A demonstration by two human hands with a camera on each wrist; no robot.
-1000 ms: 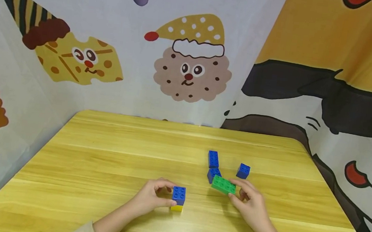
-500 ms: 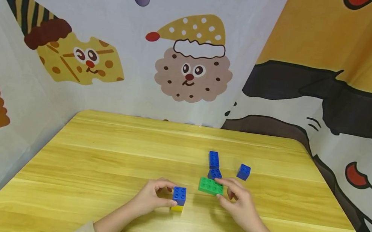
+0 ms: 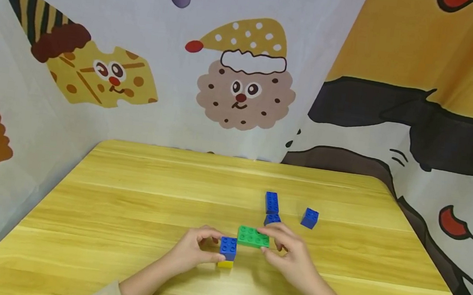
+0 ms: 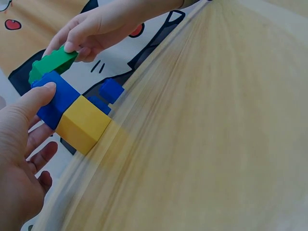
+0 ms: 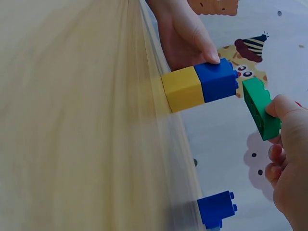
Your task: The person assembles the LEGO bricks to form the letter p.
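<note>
A square blue brick (image 3: 228, 248) sits stacked on a yellow brick (image 4: 83, 125), which stands on the table. My left hand (image 3: 192, 252) pinches the blue one between thumb and fingers. A longer green brick (image 3: 253, 237), studs up, is gripped at its right end by my right hand (image 3: 291, 256). In the right wrist view the green brick (image 5: 261, 108) is raised off the table, slightly tilted, a small gap from the blue brick's studs. From the left wrist view, the right hand (image 4: 98, 32) appears behind the stack.
Beyond my right hand lie a long blue brick (image 3: 271, 202) and a blue brick (image 3: 272, 219) just in front of it, partly hidden by the fingers. Another small blue brick (image 3: 310, 218) stands to their right. A printed cloth backdrop (image 3: 145, 22) rises behind the wooden table (image 3: 164, 178).
My right hand has carried the green brick leftward, from near the loose blue bricks to beside the stack. It has turned straighter. The left hand has stayed on the blue brick.
</note>
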